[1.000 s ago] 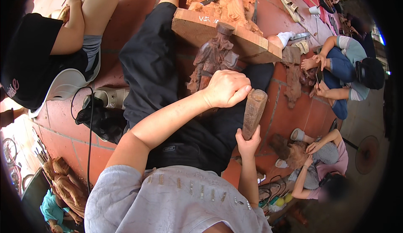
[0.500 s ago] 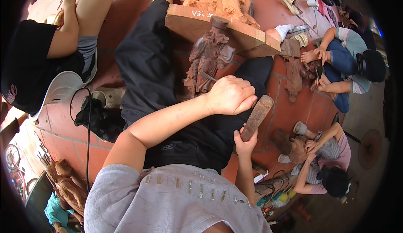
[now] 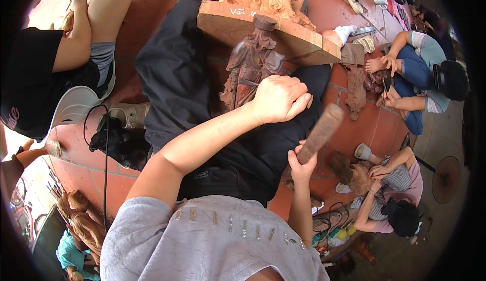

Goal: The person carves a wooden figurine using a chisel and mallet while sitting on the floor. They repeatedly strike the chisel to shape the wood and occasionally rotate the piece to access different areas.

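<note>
A dark brown carved wooden statue (image 3: pixel 251 53) of a robed figure stands between my legs. My left hand (image 3: pixel 281 98) is a closed fist around a chisel (image 3: pixel 247 82); only its thin metal blade shows, reaching left to the statue's front, while the fist hides the handle. To the right and nearer me, my right hand (image 3: pixel 302 165) grips a worn wooden mallet (image 3: pixel 321 131) by its lower end. The mallet's thick end points up and to the right, apart from my left fist.
Beyond the statue, a thick wooden board (image 3: pixel 263 33) bears an orange wood carving (image 3: pixel 276 0). People sit close by on both sides. A black cable (image 3: pixel 107 169) hangs at the left. Wooden pieces (image 3: pixel 356 86) lie on the red tiles at the right.
My right hand has carried the mallet rightward and slightly up, widening its gap from my left fist. The left fist has shifted slightly up and right, still on the chisel.
</note>
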`<state>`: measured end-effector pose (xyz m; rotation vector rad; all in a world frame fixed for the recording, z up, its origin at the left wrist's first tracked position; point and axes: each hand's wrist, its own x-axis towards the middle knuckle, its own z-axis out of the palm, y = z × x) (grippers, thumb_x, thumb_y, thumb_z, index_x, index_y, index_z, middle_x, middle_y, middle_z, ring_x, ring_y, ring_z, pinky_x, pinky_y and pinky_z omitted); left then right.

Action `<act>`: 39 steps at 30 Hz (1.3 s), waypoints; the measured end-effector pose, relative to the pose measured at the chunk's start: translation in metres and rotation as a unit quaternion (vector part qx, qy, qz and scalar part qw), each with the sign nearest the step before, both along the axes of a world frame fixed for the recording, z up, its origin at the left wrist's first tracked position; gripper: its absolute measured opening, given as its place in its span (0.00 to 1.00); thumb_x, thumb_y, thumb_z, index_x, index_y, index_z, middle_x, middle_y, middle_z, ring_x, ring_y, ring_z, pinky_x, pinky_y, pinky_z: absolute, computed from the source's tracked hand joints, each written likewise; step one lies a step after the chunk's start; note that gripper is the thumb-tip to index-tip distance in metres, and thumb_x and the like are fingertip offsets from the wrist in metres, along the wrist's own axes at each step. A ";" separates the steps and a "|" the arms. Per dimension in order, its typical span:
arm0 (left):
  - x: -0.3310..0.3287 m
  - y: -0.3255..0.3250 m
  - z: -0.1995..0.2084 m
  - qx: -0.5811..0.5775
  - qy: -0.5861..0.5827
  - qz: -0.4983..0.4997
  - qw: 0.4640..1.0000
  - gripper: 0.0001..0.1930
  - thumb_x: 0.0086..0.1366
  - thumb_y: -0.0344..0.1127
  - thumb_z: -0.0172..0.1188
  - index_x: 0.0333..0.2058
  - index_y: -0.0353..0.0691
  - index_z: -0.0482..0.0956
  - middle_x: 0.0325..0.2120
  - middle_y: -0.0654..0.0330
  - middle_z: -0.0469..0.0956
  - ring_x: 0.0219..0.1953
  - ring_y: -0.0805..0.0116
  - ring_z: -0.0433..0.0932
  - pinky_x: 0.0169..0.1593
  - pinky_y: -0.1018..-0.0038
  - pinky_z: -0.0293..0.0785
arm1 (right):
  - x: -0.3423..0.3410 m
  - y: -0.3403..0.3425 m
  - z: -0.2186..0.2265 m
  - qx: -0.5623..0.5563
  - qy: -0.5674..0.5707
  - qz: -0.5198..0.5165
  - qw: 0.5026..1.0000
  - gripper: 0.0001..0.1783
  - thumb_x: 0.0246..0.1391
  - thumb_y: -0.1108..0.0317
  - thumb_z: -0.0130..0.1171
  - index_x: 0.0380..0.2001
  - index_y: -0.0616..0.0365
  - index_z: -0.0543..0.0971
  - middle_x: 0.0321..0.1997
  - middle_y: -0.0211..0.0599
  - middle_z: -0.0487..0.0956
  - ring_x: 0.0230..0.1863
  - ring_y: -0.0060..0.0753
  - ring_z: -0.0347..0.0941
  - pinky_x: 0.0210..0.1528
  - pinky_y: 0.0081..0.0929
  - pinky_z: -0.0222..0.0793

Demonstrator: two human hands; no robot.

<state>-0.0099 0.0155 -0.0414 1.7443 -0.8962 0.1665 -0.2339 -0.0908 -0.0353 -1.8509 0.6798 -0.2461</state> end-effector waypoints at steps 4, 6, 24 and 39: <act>0.000 -0.003 -0.004 0.012 0.003 -0.001 1.000 0.09 0.61 0.38 0.56 0.23 0.44 0.75 0.18 0.61 0.73 0.22 0.59 0.76 0.28 0.65 0.73 | 0.002 0.000 -0.003 0.014 0.058 -0.039 0.997 0.19 0.44 0.76 0.65 0.41 0.63 0.71 0.28 0.29 0.72 0.28 0.23 0.69 0.33 0.25 0.69; -0.001 -0.004 -0.006 0.015 -0.004 0.000 1.000 0.09 0.62 0.38 0.56 0.23 0.44 0.75 0.18 0.61 0.73 0.23 0.59 0.76 0.29 0.65 0.73 | 0.001 0.000 -0.004 0.078 0.036 -0.068 0.994 0.19 0.44 0.74 0.66 0.40 0.63 0.71 0.29 0.29 0.73 0.29 0.25 0.70 0.34 0.26 0.70; -0.040 0.040 0.008 0.104 0.039 -0.113 0.987 0.12 0.66 0.41 0.54 0.24 0.45 0.74 0.19 0.60 0.72 0.24 0.58 0.76 0.30 0.64 0.71 | -0.024 0.002 -0.025 0.058 0.104 -0.077 0.990 0.21 0.46 0.74 0.67 0.44 0.63 0.72 0.33 0.30 0.74 0.33 0.23 0.70 0.39 0.24 0.69; -0.019 0.019 0.008 0.123 0.024 -0.045 0.991 0.12 0.66 0.43 0.56 0.27 0.43 0.74 0.20 0.58 0.73 0.24 0.56 0.77 0.31 0.64 0.73 | -0.020 0.004 -0.012 0.037 0.101 -0.003 0.994 0.26 0.45 0.74 0.68 0.49 0.63 0.72 0.35 0.31 0.75 0.33 0.22 0.71 0.38 0.24 0.71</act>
